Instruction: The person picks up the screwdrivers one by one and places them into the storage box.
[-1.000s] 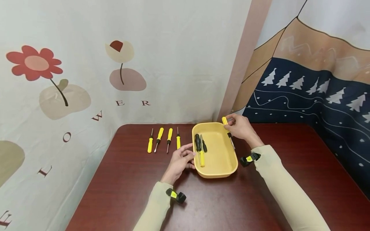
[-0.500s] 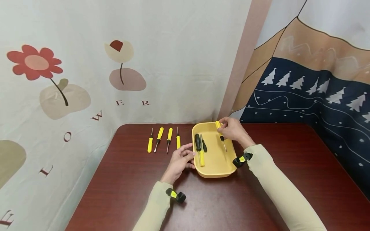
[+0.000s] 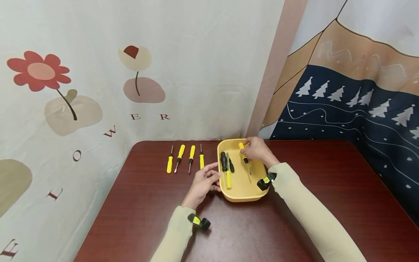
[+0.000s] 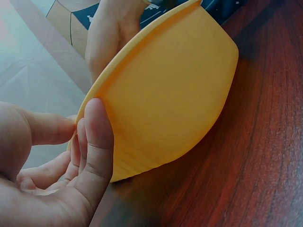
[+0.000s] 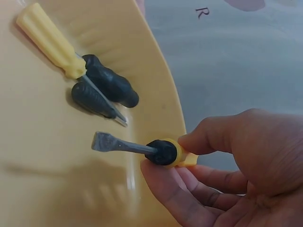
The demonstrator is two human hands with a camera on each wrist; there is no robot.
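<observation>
We had the screwdriver (image 3: 246, 160) over the tray (image 3: 244, 199), its handle pinched between the thumb and fingers of our right hand (image 3: 258, 149), its flat tip slanting down. The shadow in the right wrist view suggested the tip was clear of the tray's floor. Our left hand (image 3: 202, 183) gripped the tray's left rim between thumb and fingers. Along the tray's left side lay a big black tool (image 3: 224, 161), a yellow one (image 3: 228, 180) and a small black one (image 3: 231, 166).

To set the screwdriver down well, we judged, we needed to lower the handle until the shaft came level, keep it apart from the other three, and loosen our fingers only once it rested, lest it roll. The left grip called for just enough pressure to steady the tray on the desk (image 3: 147, 214) without tipping it.

We could not tell whether the yellow tool rested on the black ones or merely touched them. Our right fingers covered part of the handle, and the wrist camera (image 3: 263, 183) hid some of the right rim. Of four screwdrivers on the desk, the rightmost (image 3: 201, 160) ran partly behind our left hand. The left wrist view showed only the tray's outside.
</observation>
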